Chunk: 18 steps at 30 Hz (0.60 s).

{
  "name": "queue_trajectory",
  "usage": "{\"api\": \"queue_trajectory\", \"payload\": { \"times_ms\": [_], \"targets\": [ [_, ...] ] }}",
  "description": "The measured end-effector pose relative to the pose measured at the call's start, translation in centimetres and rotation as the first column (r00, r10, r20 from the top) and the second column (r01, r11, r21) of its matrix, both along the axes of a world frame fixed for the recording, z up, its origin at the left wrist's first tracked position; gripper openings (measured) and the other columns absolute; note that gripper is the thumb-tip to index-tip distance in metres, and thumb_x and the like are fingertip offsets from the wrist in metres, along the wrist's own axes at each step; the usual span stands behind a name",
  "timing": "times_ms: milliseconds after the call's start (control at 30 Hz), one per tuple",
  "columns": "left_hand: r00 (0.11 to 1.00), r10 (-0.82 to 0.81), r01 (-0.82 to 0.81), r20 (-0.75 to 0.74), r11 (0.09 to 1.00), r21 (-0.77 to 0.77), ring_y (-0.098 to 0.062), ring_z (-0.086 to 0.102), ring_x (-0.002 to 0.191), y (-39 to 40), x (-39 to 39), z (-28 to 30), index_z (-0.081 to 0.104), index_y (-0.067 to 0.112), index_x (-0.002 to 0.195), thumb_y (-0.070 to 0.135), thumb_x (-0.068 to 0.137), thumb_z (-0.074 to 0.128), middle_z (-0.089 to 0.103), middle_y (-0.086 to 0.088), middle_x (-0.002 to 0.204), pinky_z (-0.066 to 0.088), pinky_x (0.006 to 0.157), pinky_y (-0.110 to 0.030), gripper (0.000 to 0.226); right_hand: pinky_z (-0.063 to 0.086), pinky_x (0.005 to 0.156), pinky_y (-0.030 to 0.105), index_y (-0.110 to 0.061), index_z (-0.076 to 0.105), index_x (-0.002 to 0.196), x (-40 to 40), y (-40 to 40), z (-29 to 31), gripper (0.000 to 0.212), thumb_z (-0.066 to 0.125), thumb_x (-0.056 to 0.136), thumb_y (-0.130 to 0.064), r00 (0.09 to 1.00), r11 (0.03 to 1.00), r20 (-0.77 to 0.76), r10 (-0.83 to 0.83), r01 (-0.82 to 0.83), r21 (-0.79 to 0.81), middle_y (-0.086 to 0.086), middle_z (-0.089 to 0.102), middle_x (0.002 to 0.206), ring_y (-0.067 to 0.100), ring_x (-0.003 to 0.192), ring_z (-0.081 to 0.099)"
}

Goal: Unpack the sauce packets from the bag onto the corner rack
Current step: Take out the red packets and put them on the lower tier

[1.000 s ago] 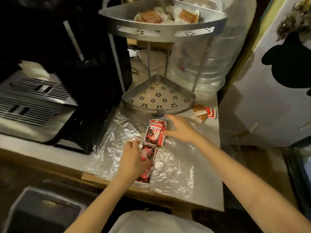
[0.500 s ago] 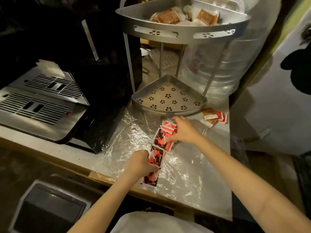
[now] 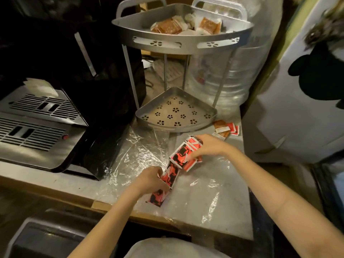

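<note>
dim warm light, glare, blurred edges

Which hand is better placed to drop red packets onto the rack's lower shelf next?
Right. The right hand already grips the far end of the red packets, just in front of the lower shelf. The left hand holds the near end, farther from the rack.
</note>
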<state>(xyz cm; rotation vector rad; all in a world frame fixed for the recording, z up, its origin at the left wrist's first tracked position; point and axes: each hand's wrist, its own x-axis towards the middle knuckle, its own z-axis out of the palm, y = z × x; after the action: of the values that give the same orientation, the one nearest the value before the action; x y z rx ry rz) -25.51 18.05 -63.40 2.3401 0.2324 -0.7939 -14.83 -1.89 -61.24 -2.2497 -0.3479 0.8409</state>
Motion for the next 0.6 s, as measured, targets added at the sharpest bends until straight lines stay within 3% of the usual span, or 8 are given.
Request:
{"api": "queue_trajectory", "payload": {
  "times_ms": [133,200,300,333,400,500,600],
  "targets": [
    [0.994,0.065,-0.091,-0.084,0.933,-0.349,-0.021,0.067,0.081,2.2,1.1,1.6,0.062,0.01,0.098,0.022,0.073,0.074,0.071,-0.005,0.087,0.051,0.079,-0.034,0.03,0.056,0.081,0.033,-0.013,0.063,0.103,0.8,-1.5,1.5,0.042,0.081,0.066,-0.024,0.989,0.989,-0.113,-0.091,0.103,0.102,0.006,0.073,0.098,0.02,0.089,0.07],
    [0.987,0.081,-0.145,-0.142,0.833,-0.534,-0.022,0.069,0.085,3.1,1.8,2.5,0.064,0.008,0.102,0.026,0.07,0.075,0.073,-0.009,0.092,0.051,0.084,-0.034,0.038,0.057,0.072,0.029,-0.01,0.066,0.098,1.1,-2.2,2.3,0.035,0.08,0.067,-0.021,0.978,0.973,-0.148,-0.149,0.172,0.157,0.007,0.074,0.093,0.02,0.085,0.07],
    [0.975,0.134,-0.221,-0.178,0.696,-0.683,-0.025,0.067,0.094,3.8,3.2,3.3,0.065,0.007,0.107,0.041,0.062,0.076,0.07,-0.014,0.106,0.053,0.085,-0.034,0.057,0.056,0.057,0.024,-0.009,0.066,0.093,1.7,-3.1,3.1,0.027,0.077,0.069,-0.014,0.93,0.907,-0.226,-0.289,0.341,0.248,0.005,0.074,0.077,0.016,0.068,0.069],
    [0.96,0.185,-0.28,-0.211,0.626,-0.728,-0.024,0.067,0.093,3.7,3.6,3.5,0.067,0.01,0.105,0.045,0.061,0.076,0.07,-0.012,0.107,0.053,0.083,-0.035,0.057,0.056,0.056,0.026,-0.008,0.066,0.095,1.8,-3.3,3.4,0.028,0.077,0.07,-0.013,0.906,0.872,-0.262,-0.332,0.401,0.281,0.005,0.074,0.073,0.015,0.065,0.069],
    [0.907,0.287,-0.406,-0.308,0.398,-0.823,-0.023,0.068,0.09,3.3,4.2,3.6,0.07,0.012,0.099,0.051,0.061,0.072,0.072,-0.009,0.103,0.048,0.081,-0.037,0.055,0.055,0.052,0.025,-0.008,0.065,0.098,1.9,-3.8,4.1,0.028,0.074,0.072,-0.014,0.859,0.799,-0.319,-0.402,0.498,0.336,0.004,0.074,0.068,0.014,0.06,0.069],
    [0.87,0.315,-0.409,-0.378,0.034,-0.912,-0.025,0.068,0.095,2.4,5.0,3.5,0.072,0.013,0.099,0.052,0.046,0.083,0.07,-0.011,0.109,0.048,0.091,-0.044,0.067,0.052,0.045,0.021,-0.009,0.065,0.091,1.9,-4.4,5.0,0.015,0.069,0.078,-0.015,0.79,0.694,-0.395,-0.469,0.606,0.389,0.003,0.073,0.062,0.012,0.054,0.068],
    [0.859,0.34,-0.376,-0.383,-0.089,-0.922,-0.025,0.069,0.085,1.2,5.7,3.8,0.073,0.014,0.093,0.041,0.032,0.092,0.071,-0.01,0.098,0.057,0.079,-0.042,0.069,0.058,0.052,0.026,-0.008,0.067,0.091,1.9,-4.7,5.5,0.022,0.072,0.074,-0.019,0.731,0.617,-0.466,-0.498,0.677,0.402,0.005,0.074,0.068,0.014,0.058,0.069]
  ]
}}
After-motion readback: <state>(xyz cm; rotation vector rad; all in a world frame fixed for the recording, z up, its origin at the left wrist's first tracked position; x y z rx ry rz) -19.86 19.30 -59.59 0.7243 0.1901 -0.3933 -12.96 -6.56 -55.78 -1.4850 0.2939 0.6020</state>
